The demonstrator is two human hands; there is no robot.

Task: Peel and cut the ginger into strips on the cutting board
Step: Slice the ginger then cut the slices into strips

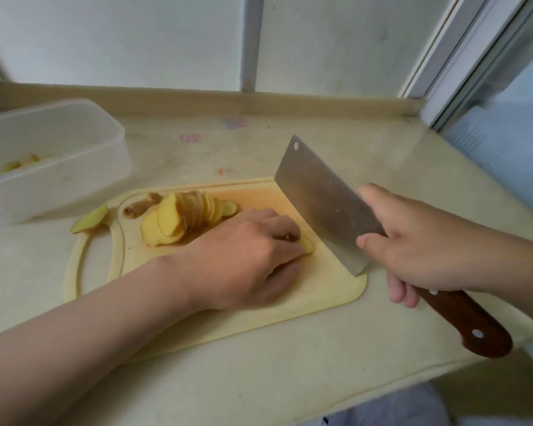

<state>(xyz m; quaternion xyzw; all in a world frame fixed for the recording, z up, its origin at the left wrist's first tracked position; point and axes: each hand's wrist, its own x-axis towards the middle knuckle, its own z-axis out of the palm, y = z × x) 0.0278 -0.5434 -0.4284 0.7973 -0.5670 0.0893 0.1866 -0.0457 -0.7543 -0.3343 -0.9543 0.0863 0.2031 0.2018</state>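
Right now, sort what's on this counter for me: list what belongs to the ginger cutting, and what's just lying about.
In the job: cleaver in the right hand; ginger piece held under the left hand; fanned ginger slices; cutting board.

Lying about: plastic tub with a few yellow bits inside; stray slice on the counter beside the board; knobbly brown offcut on the board.

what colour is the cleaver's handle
Reddish-brown wood with silver rivets on the cleaver handle, seen best in the head view, the only one.
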